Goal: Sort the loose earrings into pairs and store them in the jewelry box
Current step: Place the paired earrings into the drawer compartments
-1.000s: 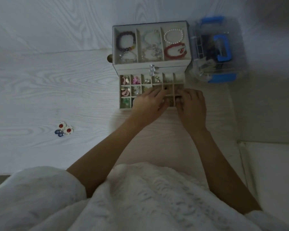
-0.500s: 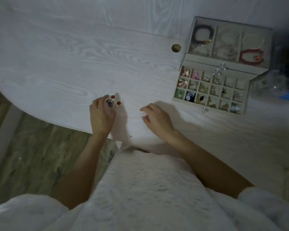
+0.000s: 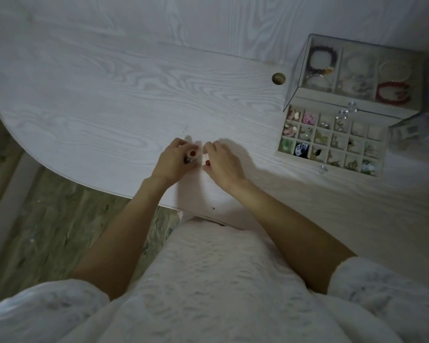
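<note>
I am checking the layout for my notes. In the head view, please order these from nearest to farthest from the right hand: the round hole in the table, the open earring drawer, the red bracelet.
From the right hand:
1. Open earring drawer, to its right.
2. Round hole, farther up the table.
3. Red bracelet, in the box's top tray, far right.

A white wood-grain table (image 3: 104, 95) with a rounded edge carries a clear-lidded jewelry box (image 3: 352, 105), its compartmented earring drawer (image 3: 332, 144) pulled open, near the wall.

Dim light; white wood-grain table (image 3: 109, 100) with rounded edge, greenish wood-look floor (image 3: 47, 219) below left
</note>
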The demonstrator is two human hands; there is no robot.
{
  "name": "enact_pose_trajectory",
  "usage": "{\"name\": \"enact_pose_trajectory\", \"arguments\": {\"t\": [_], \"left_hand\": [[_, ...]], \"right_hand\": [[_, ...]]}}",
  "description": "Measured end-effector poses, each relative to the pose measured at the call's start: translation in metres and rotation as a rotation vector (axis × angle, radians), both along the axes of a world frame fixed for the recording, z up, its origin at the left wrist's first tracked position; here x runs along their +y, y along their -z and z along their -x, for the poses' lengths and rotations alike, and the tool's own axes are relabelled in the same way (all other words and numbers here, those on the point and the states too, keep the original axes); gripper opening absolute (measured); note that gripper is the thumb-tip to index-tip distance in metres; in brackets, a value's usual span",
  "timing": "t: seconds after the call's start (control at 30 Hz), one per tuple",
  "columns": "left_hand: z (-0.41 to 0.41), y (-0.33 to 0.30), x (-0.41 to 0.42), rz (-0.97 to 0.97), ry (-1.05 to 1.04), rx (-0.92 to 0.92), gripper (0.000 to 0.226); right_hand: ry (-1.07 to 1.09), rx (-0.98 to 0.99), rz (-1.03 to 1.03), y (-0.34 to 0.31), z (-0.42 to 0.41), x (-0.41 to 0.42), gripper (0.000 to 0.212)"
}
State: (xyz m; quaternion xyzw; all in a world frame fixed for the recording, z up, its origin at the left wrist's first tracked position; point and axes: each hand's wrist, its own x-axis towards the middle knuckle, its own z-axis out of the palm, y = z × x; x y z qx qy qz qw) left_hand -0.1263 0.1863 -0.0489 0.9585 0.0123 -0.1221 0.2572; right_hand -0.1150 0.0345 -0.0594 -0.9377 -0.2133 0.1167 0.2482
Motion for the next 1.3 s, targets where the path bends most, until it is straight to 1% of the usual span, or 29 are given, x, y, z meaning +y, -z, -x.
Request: {"name": "enact_pose_trajectory", "arguments": {"t": [0.07, 0.2, 0.33, 0.5, 0.63, 0.7, 0.77, 0.83, 0.93, 1.1, 1.2, 1.3], "left_hand": [[0.000, 0.001, -0.006, 0.009, 0.011, -0.001, 0.044], [-0.004, 0.002, -0.020, 0.029, 0.032, -0.009, 0.039], [-0.010, 0.000, -0.029, 0.018, 0.061, 0.036, 0.034], [-0.018, -0.009, -0.033, -0.008, 0.056, 0.129, 0.033], [-0.024, -0.011, -0.044, -0.044, 0.142, 0.148, 0.027], [-0.025, -0.011, -0.050, -0.065, 0.192, 0.150, 0.022], [-0.029, -0.009, -0.069, -0.048, 0.253, 0.121, 0.015], [-0.032, -0.011, -0.091, 0.012, 0.272, 0.081, 0.014], [-0.041, -0.016, -0.126, 0.096, 0.278, 0.015, 0.016], [-0.062, -0.031, -0.187, 0.250, 0.319, -0.089, 0.014], [-0.079, -0.041, -0.219, 0.288, 0.295, -0.153, 0.012], [-0.092, -0.049, -0.245, 0.320, 0.319, -0.199, 0.014]], "right_hand": [[0.014, 0.001, 0.019, 0.001, 0.005, -0.019, 0.027], [0.069, -0.037, 0.007, 0.003, 0.016, -0.054, 0.016], [0.151, -0.014, -0.018, 0.003, 0.023, -0.077, 0.015], [0.275, 0.032, -0.148, -0.002, 0.031, -0.098, 0.016], [0.400, 0.058, -0.313, -0.015, 0.039, -0.124, 0.017], [0.468, 0.043, -0.355, -0.023, 0.040, -0.137, 0.014], [0.586, -0.009, -0.374, -0.033, 0.036, -0.161, 0.011], [0.716, -0.110, -0.345, -0.041, 0.028, -0.188, 0.010], [0.861, -0.249, -0.183, -0.044, 0.005, -0.228, 0.014], [0.890, -0.434, 0.061, -0.030, -0.033, -0.270, 0.014], [0.878, -0.424, 0.222, -0.016, -0.049, -0.284, 0.020], [0.883, -0.354, 0.199, -0.006, -0.056, -0.289, 0.021]]}}
